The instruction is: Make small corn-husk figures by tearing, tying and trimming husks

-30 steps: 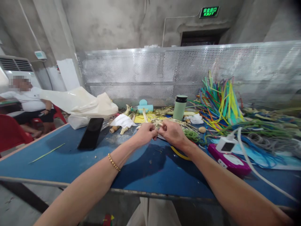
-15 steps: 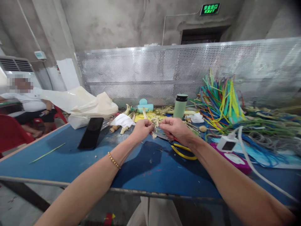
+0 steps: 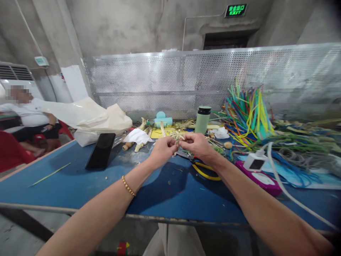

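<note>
in the head view, the left hand (image 3: 163,150) and right hand (image 3: 199,145) nearly meet, fingertips pinching a small pale piece (image 3: 179,142), well inside the near edge of the blue table (image 3: 160,199). scissors (image 3: 205,174) lie by the right wrist. a green sign (image 3: 236,11) reads "exit".

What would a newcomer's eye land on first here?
Probably the bundle of brightly coloured strips standing at the right back of the blue table, against the perforated metal panel. Next, the lit green exit sign high on the wall, and the two bare hands, left and right, meeting at the centre, with yellow-handled scissors beside the right forearm.
</note>
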`<state>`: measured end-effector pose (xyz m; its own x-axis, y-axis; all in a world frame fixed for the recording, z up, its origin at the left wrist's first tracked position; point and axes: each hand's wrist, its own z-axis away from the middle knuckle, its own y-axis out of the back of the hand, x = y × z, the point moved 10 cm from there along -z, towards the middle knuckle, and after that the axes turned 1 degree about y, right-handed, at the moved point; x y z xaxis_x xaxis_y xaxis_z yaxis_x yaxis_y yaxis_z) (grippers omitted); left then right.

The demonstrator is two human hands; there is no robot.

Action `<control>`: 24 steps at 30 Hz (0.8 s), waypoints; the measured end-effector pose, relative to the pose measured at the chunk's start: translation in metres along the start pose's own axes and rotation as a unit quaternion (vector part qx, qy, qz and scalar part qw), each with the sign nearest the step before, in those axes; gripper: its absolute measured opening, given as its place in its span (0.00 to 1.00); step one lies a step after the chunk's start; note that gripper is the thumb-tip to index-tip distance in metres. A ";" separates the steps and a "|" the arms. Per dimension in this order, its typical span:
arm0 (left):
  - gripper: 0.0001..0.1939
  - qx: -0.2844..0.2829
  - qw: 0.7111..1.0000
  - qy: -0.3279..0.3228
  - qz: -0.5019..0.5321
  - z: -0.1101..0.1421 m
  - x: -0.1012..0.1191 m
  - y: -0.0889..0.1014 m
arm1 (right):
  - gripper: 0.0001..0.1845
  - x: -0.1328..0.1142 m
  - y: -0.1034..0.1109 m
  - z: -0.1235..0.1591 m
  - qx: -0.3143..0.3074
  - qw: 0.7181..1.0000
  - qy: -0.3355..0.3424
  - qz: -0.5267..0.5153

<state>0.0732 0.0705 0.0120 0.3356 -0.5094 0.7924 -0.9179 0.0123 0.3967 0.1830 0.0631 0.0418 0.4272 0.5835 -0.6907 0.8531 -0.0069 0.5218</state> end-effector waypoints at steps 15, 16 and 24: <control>0.05 -0.011 0.993 0.046 0.104 0.001 0.003 0.000 | 0.12 -0.005 0.004 0.002 0.000 1.000 -0.004 0.024; 0.04 -0.015 0.991 0.052 0.121 0.002 0.003 -0.001 | 0.12 -0.006 0.004 0.002 -0.001 1.000 -0.003 0.030; 0.04 0.013 0.999 0.037 0.001 0.001 -0.001 0.005 | 0.11 -0.013 0.000 0.003 0.005 0.992 0.061 0.111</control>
<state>0.0682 0.0702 0.0129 0.3483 -0.4441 0.8255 -0.9231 -0.0092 0.3845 0.1780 0.0533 0.0490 0.5658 0.6606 -0.4934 0.7450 -0.1531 0.6493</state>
